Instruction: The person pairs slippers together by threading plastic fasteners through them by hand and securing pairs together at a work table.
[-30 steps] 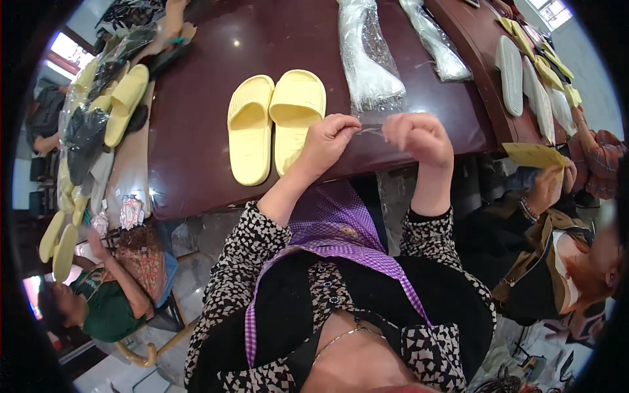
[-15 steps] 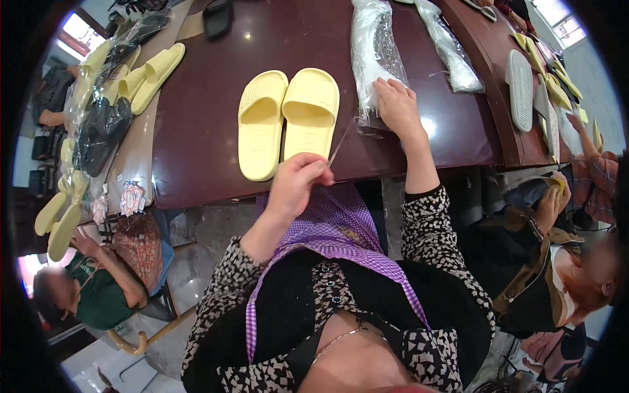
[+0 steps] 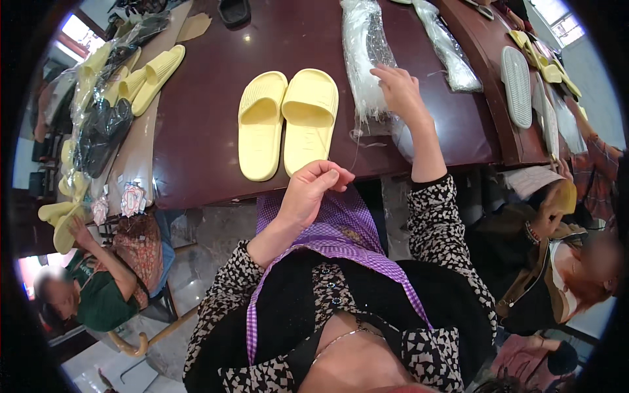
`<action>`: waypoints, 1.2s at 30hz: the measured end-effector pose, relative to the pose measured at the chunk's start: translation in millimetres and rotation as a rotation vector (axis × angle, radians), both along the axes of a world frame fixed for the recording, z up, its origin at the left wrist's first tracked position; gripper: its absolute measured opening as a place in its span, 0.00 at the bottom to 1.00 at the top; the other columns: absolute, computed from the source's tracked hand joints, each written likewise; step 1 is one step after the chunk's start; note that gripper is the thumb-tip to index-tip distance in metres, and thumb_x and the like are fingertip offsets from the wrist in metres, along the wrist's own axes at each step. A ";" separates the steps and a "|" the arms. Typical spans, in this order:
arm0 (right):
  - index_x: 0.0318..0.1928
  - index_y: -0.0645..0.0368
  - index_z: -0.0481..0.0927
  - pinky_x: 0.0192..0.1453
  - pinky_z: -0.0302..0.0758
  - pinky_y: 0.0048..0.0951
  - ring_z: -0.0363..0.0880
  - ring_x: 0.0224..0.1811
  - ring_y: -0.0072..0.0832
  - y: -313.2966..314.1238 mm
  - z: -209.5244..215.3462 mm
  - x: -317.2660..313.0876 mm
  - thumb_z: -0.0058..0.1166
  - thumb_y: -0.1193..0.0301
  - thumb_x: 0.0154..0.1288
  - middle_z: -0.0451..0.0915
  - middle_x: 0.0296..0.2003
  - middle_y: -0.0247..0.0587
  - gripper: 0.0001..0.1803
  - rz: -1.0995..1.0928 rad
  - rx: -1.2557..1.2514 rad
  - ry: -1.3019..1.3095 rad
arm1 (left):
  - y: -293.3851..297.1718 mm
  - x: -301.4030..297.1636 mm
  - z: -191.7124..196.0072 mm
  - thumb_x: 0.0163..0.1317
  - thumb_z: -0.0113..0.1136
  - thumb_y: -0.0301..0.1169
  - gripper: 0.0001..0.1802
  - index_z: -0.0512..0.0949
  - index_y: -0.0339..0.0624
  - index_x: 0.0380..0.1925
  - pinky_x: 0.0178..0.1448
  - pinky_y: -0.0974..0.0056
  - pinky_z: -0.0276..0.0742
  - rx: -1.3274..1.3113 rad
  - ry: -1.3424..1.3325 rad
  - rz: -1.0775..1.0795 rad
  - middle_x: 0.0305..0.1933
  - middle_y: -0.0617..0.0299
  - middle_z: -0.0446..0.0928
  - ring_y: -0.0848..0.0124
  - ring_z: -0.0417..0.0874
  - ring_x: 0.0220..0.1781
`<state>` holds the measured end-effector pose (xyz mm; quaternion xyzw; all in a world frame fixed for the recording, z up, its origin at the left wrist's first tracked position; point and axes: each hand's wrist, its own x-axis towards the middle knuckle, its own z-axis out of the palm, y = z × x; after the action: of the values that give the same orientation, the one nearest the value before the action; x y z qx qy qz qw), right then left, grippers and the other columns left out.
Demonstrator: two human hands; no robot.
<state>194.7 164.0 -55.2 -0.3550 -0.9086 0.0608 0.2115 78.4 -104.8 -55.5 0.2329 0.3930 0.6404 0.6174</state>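
No longer working two-handed at the strand (image 3: pixel 356 154): pinching it with the left hand (image 3: pixel 308 196), with the yellow slippers (image 3: pixel 303 124) just beyond that hand; reaching with the freed right hand (image 3: pixel 404 97), loosely spread, over the plastic-wrapped bundle (image 3: pixel 361 62).

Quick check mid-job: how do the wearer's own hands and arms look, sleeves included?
The left hand and right hand are ungloved, with no watch or bracelet visible. The sleeves are black with irregular pale patches, ending partway down the forearms.
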 end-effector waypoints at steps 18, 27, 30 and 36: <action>0.54 0.50 0.74 0.56 0.72 0.43 0.76 0.53 0.45 52.7 -12.0 -61.8 0.56 0.62 0.58 0.79 0.48 0.50 0.23 -0.204 -0.259 -0.027 | -14.9 1.8 -19.8 0.66 0.50 0.23 0.04 0.75 0.37 0.38 0.59 0.58 0.73 -0.018 -0.204 0.140 0.28 0.58 0.77 0.65 0.81 0.39; 0.54 0.53 0.74 0.57 0.72 0.43 0.76 0.53 0.44 64.4 -20.4 -73.5 0.55 0.61 0.58 0.79 0.48 0.49 0.23 -0.343 -0.148 -0.109 | -69.8 -8.0 -12.2 0.66 0.49 0.24 0.05 0.74 0.37 0.37 0.57 0.53 0.74 -0.053 -0.157 0.034 0.24 0.59 0.75 0.67 0.80 0.32; 0.53 0.55 0.75 0.56 0.72 0.43 0.76 0.53 0.45 66.6 -16.2 -62.7 0.55 0.60 0.58 0.79 0.48 0.49 0.23 -0.348 -0.166 -0.078 | -94.0 -32.5 6.5 0.66 0.49 0.25 0.05 0.74 0.37 0.37 0.52 0.53 0.77 -0.069 -0.080 0.121 0.23 0.60 0.74 0.67 0.79 0.28; 0.47 0.59 0.79 0.51 0.73 0.38 0.78 0.46 0.44 37.5 4.4 -65.4 0.56 0.66 0.60 0.80 0.42 0.47 0.16 -0.005 0.043 0.297 | -106.0 -74.6 30.8 0.66 0.50 0.25 0.06 0.74 0.35 0.37 0.44 0.58 0.80 -0.042 -0.026 0.328 0.21 0.61 0.74 0.67 0.79 0.25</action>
<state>129.3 201.5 -50.7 -0.3398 -0.8675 0.0928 0.3512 3.8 -210.8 -24.7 0.1442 0.4310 0.7273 0.5143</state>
